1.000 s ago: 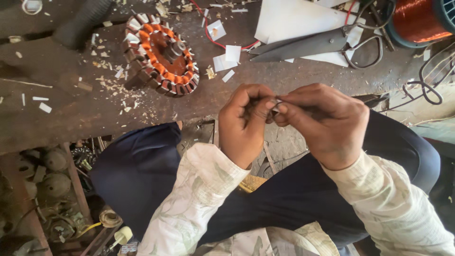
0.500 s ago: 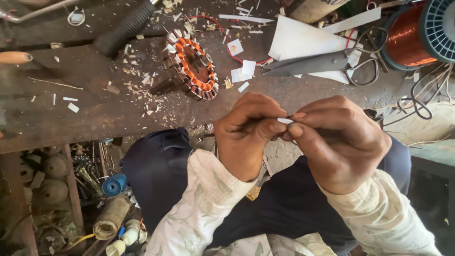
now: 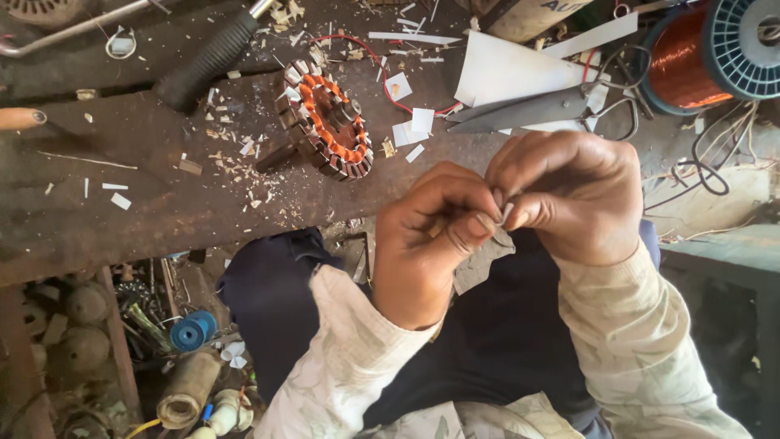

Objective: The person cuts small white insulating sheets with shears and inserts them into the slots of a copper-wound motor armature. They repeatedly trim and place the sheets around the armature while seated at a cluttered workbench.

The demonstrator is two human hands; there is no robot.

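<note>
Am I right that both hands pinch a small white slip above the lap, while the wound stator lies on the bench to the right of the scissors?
Not quite: the head view shows the stator lying left of the scissors, not right. The rest holds: both hands, left and right, pinch the small white slip above the lap, and the stator is on the bench.

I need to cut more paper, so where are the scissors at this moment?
In the head view, the scissors lie on the bench at upper right, partly on a white paper sheet, between the wound motor core and the copper wire spool, beyond the right hand.
</note>
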